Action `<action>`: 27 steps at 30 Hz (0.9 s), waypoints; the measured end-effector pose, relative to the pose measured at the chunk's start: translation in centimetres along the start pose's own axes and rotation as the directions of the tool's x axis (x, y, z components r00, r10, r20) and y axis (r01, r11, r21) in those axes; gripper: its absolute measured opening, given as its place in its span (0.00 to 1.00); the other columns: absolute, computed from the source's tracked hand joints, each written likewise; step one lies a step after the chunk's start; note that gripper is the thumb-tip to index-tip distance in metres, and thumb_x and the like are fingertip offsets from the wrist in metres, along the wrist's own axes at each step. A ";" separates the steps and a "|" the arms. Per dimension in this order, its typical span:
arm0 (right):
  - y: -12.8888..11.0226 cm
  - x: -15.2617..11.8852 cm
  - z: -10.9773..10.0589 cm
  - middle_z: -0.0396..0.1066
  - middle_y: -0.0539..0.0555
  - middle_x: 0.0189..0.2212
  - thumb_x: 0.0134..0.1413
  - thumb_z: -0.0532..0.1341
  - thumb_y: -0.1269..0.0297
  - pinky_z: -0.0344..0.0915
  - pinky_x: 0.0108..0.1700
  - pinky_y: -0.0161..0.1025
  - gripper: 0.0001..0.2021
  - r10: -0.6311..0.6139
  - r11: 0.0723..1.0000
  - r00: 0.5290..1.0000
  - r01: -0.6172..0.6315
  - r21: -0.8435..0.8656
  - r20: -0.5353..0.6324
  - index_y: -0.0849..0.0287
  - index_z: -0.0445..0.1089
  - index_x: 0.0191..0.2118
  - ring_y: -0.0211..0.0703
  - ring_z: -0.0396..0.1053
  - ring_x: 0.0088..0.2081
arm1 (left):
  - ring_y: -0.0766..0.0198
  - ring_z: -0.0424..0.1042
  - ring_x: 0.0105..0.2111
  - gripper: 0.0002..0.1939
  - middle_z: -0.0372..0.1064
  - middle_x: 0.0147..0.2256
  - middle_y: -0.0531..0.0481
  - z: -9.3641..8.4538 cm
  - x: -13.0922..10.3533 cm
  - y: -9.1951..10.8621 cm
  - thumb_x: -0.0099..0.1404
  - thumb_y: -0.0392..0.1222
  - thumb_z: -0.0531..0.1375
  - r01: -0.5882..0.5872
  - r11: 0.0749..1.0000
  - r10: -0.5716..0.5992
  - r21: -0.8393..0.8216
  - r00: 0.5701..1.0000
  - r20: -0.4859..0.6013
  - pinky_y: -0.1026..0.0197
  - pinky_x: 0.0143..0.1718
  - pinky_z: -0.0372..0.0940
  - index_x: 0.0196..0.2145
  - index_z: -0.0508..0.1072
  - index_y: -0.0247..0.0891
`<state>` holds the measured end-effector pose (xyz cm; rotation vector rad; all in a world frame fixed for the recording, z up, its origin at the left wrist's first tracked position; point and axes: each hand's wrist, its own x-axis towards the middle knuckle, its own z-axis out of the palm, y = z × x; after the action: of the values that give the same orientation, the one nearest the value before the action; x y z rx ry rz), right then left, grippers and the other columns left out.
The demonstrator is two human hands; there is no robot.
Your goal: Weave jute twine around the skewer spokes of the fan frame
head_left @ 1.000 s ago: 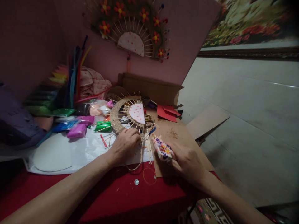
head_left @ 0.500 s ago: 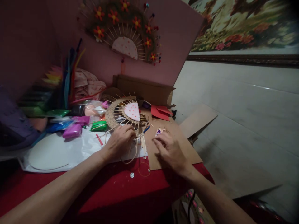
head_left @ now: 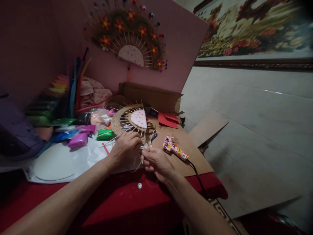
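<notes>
Through the head camera I have my left hand [head_left: 127, 143] at the lower end of a half-round stick fan [head_left: 119, 124], its fingers curled closed over the woven band there; the fingertips themselves are hidden from me. My right hand [head_left: 157, 163] is just beside it, thumb and forefinger pinched together on a thin pale strand, which I take for twine. A loose loop of twine [head_left: 134, 170] hangs below the two hands.

The fan sits over the middle of the bench [head_left: 110, 192], its straight side turned to the right and its thin sticks spreading outward through the twine band. A pink-dotted white half-disc [head_left: 139, 118] covers its centre.

To the right of my right hand, and clear of it, a hot glue gun [head_left: 174, 148] in a flowered cover lies on a cardboard sheet [head_left: 200, 164], its black cord [head_left: 197, 174] trailing over the near edge. Red sheets [head_left: 168, 120] lie farther back. On the left I see a green packet [head_left: 104, 134], a purple packet [head_left: 78, 140] and a pale rounded disc [head_left: 53, 163] on white plastic [head_left: 97, 153]. A small shiny round piece [head_left: 139, 185] rests on the red cloth nearer me. Behind everything, a flower-trimmed fan [head_left: 130, 24] is mounted on a pink board [head_left: 181, 42].
</notes>
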<state>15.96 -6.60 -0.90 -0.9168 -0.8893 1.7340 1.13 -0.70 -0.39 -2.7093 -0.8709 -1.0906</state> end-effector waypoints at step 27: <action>-0.4 0.3 -0.4 0.55 0.42 0.15 0.38 0.67 0.65 0.37 0.16 0.28 0.12 -0.164 0.981 0.979 0.175 0.086 -0.124 0.62 0.63 0.28 0.24 0.45 0.15 | 0.68 0.54 0.20 0.16 0.55 0.18 0.56 -3.5 -1.2 4.7 0.62 0.50 0.51 0.644 0.623 -0.743 -0.444 0.665 -0.077 0.64 0.22 0.50 0.22 0.62 0.38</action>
<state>16.42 -6.14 -0.77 -0.8438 -0.7773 1.5480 0.84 -6.18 2.04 -2.3926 -1.9484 -1.8757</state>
